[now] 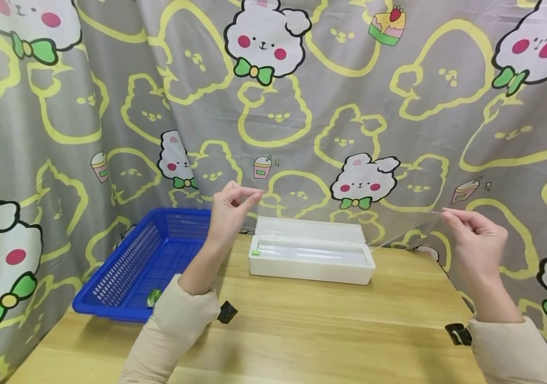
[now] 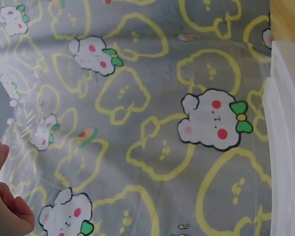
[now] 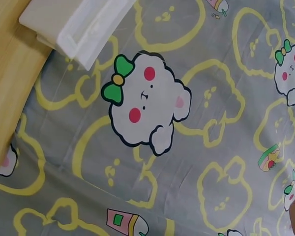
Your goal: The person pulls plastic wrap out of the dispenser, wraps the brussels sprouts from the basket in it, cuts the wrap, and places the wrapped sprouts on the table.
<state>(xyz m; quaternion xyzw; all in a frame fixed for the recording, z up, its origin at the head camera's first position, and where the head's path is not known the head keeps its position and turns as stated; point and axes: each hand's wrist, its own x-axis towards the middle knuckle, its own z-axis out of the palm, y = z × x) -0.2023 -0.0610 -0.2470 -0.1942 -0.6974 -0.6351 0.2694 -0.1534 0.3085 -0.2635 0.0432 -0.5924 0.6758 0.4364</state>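
On the desk [image 1: 331, 325], the blue basket [image 1: 126, 269] was placed aside, perhaps for leaving room. Clear film [image 1: 326, 209] was stretched above the opened white box [image 1: 309, 270], its edge pinched by the left hand [image 1: 230, 213] and the right hand [image 1: 480, 242], held well apart, apparently so that folding was avoided.

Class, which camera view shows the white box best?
The head view: it shows the whole white box, lid raised. Left wrist catches only part, at the right edge; right wrist, just one end, top left.
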